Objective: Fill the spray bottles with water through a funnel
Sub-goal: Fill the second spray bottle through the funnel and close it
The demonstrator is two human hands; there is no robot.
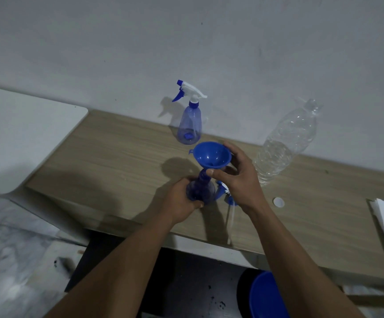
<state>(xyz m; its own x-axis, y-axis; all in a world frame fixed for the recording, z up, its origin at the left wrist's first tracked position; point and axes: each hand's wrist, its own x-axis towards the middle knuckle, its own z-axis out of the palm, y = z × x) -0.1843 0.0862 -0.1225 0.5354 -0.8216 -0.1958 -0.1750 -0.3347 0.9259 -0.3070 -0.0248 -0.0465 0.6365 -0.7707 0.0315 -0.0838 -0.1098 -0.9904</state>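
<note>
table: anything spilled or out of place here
No spill shows. The removed spray head lies beside the held bottle, its tube reaching the table's front edge; the white cap lies loose.

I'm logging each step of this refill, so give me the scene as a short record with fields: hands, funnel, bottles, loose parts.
left hand: grips the near spray bottle by its body
right hand: holds the funnel at its rim
funnel: blue, spout at the near spray bottle's open neck
far spray bottle: upright by the wall, trigger head on
water bottle: clear, upright, uncapped
white cap: on the table, right of the right hand
loose spray head: lying on the table, partly hidden by the right hand
pouring: not yet begun
</note>
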